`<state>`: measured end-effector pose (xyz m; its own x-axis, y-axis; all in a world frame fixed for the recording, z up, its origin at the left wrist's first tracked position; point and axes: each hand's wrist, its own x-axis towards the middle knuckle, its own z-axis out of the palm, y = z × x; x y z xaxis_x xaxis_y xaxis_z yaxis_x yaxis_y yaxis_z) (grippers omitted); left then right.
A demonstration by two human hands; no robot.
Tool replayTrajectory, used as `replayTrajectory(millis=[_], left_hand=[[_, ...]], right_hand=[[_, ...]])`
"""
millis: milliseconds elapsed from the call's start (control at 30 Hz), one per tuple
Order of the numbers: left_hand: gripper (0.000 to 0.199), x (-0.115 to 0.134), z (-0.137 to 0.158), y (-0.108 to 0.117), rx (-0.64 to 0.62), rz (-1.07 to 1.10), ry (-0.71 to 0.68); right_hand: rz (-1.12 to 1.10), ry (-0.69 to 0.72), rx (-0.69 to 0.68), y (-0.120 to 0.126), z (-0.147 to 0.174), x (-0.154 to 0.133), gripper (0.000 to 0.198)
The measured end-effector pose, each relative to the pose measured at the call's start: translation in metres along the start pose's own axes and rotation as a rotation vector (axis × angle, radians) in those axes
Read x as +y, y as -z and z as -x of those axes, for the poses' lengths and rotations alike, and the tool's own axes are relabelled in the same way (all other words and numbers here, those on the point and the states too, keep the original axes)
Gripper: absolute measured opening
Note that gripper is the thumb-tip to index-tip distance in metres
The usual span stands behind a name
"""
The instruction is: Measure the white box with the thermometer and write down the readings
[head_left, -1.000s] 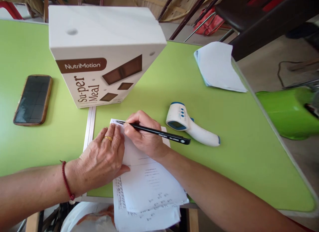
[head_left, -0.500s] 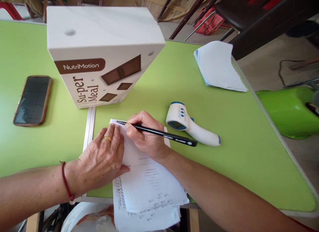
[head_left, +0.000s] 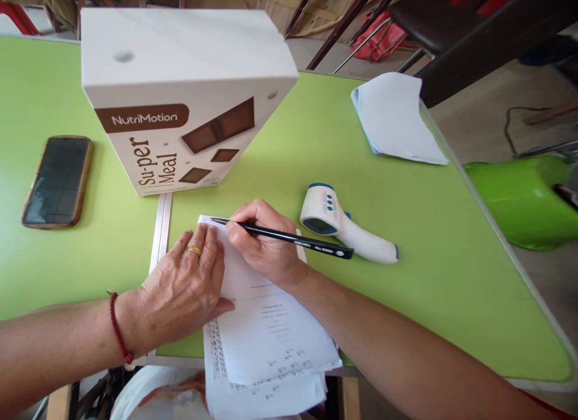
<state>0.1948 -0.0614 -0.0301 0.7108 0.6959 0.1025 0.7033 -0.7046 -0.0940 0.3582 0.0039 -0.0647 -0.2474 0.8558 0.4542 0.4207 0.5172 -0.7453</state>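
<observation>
My right hand (head_left: pixel 266 245) grips a slim black pen (head_left: pixel 295 238), its tip at the top left corner of a sheet of paper (head_left: pixel 271 336). Pressed flat on that sheet's left edge is my left hand (head_left: pixel 187 275), holding nothing, with a ring on one finger and a red cord round the wrist. Printed lines and handwritten marks show on the paper, and more sheets lie beneath it, overhanging the table's near edge. Just right of my right hand lies a white and blue infrared thermometer (head_left: pixel 347 224).
On the green table (head_left: pixel 433 275) a tall white NutriMotion box (head_left: pixel 180 65) stands behind my hands. A phone (head_left: pixel 58 182) lies at the left. Folded papers (head_left: pixel 397 119) rest at the far right edge. A green bucket-like object (head_left: pixel 519 203) is beyond the table.
The pen's back end has swung slightly up and left while its tip stays near the same corner. My left hand holds its place on the paper.
</observation>
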Motion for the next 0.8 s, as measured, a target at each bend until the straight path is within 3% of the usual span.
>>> replayTrajectory(millis=[800], left_hand=[[0.083, 0.0011, 0.0005, 0.0, 0.001, -0.003, -0.002]], right_hand=[[-0.007, 0.02, -0.005, 0.0002, -0.0011, -0.0008, 0.017]])
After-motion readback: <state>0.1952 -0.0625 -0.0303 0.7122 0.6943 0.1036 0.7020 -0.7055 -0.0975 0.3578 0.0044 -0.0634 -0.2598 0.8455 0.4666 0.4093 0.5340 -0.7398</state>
